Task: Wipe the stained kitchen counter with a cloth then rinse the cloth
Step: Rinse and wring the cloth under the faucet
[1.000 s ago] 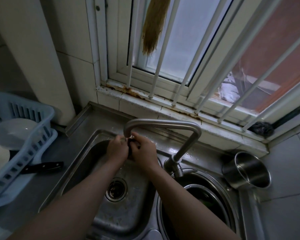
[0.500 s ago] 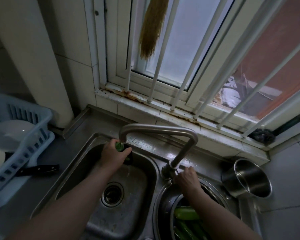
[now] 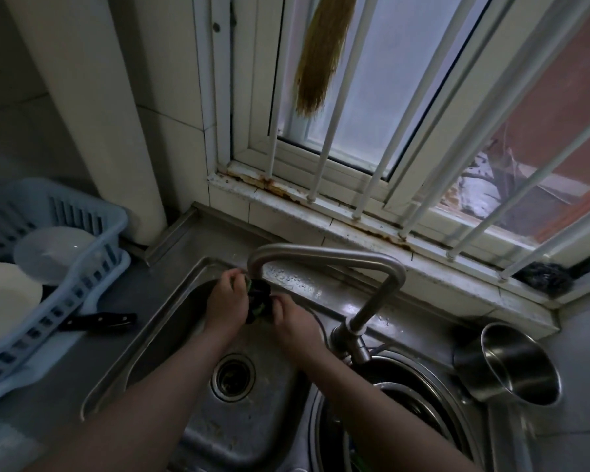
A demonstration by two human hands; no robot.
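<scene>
A small dark cloth with a green edge (image 3: 259,299) sits bunched between both hands, right under the mouth of the bent steel faucet (image 3: 324,258). My left hand (image 3: 227,299) grips the cloth from the left with curled fingers. From the right, my right hand (image 3: 295,323) holds the same cloth. Both hands are over the left steel sink basin (image 3: 171,315), above its round drain (image 3: 233,372). Most of the cloth is hidden by my fingers. I cannot make out running water.
A blue dish rack (image 3: 82,267) with white bowls stands on the counter at left, a black-handled knife (image 3: 99,321) beside it. The right basin holds a round steel bowl (image 3: 433,379) with greens. A steel pot (image 3: 511,366) stands at right; a dark scourer (image 3: 542,277) lies on the sill.
My right hand left the faucet base at the right basin and came back to the cloth under the spout. My left hand stayed there with the cloth.
</scene>
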